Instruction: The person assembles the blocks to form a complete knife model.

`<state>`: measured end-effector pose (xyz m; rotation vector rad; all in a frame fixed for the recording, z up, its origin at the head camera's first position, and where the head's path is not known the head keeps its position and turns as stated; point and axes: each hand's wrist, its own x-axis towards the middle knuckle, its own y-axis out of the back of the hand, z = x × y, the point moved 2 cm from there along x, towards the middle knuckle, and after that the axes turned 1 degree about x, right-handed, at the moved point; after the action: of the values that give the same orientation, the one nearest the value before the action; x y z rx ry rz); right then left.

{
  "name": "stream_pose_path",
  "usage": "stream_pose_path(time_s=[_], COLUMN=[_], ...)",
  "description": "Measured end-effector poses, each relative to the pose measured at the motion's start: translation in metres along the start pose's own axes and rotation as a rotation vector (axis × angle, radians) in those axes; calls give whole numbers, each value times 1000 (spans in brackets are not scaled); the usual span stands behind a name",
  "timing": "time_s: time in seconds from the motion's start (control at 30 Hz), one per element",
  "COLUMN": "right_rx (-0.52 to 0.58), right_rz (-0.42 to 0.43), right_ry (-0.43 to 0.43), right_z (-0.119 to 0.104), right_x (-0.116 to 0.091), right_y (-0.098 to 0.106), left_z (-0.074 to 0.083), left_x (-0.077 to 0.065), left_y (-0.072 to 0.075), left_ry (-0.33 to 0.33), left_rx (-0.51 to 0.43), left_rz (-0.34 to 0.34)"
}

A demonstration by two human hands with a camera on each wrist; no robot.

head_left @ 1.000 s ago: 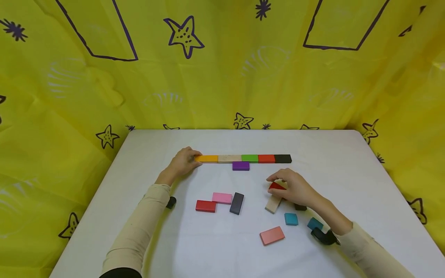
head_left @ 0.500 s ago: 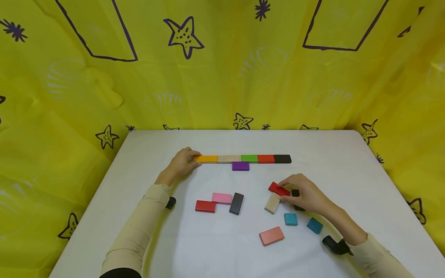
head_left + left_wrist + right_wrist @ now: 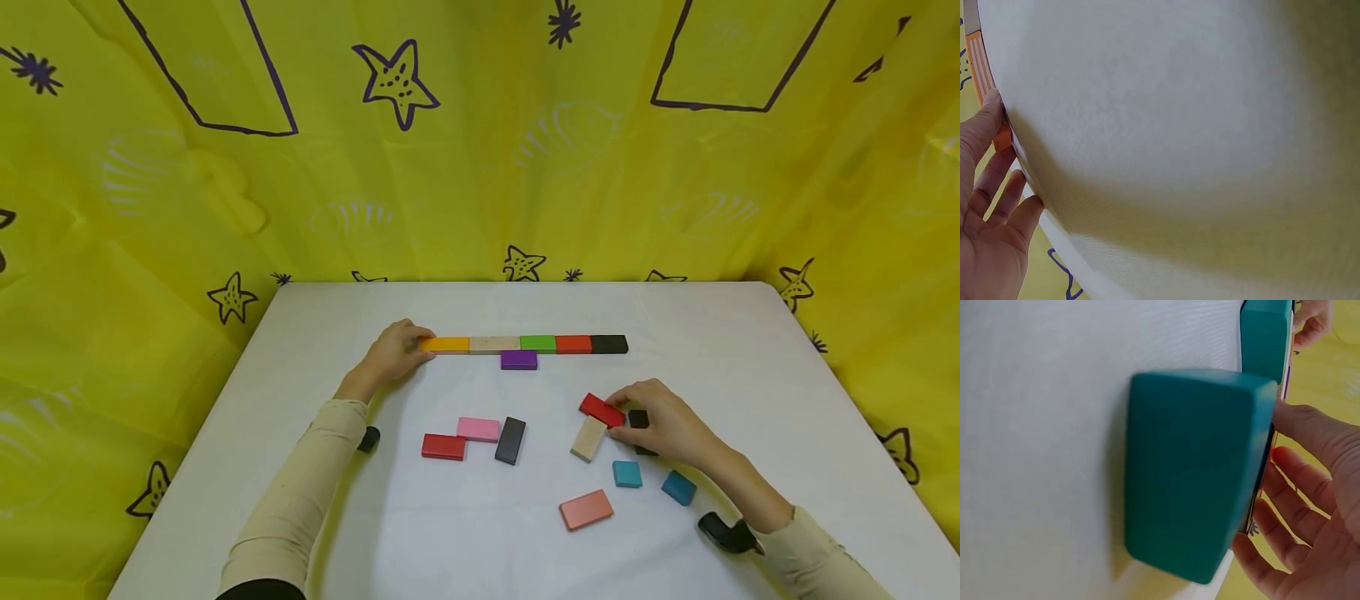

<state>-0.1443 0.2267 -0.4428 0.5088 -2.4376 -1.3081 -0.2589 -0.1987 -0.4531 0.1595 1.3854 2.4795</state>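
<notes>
My left hand [image 3: 393,348] pinches the left end of an orange block [image 3: 448,344], also seen at the edge of the left wrist view. This block begins a straight row that continues with a plain wooden block [image 3: 495,343], a green block [image 3: 537,343], a red row block [image 3: 573,343] and a black row block [image 3: 609,343]. A purple block [image 3: 519,360] lies against the row's front. Over on the right, thumb and index finger of my right hand [image 3: 660,421] pinch the right end of a loose red block [image 3: 600,408], beside a beige block [image 3: 588,439].
A dark block [image 3: 641,429] lies partly behind my right fingers. Nearer lie two teal blocks [image 3: 627,474] [image 3: 1197,475] and a salmon block [image 3: 587,509]. Left of these are a pink block [image 3: 477,429], another red block [image 3: 443,447] and a charcoal block [image 3: 511,440] on the white table [image 3: 450,533].
My right hand has shifted right and toward me, from over the loose red block to its right end, uncovering more of it and the dark block. My left hand stays at the orange block.
</notes>
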Motion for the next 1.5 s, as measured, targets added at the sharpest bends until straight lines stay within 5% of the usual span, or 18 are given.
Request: stream_pose_path(time_s=[0.83, 1.5], right_rx=[-14, 31], right_rz=[9, 26], right_ry=[-8, 65], right_z=[0, -4], right_x=[9, 42], right_y=[0, -4], left_z=[-2, -1], left_x=[0, 0], left_y=[0, 1], left_ry=[-6, -15], left_rx=[0, -10], left_rz=[-3, 2])
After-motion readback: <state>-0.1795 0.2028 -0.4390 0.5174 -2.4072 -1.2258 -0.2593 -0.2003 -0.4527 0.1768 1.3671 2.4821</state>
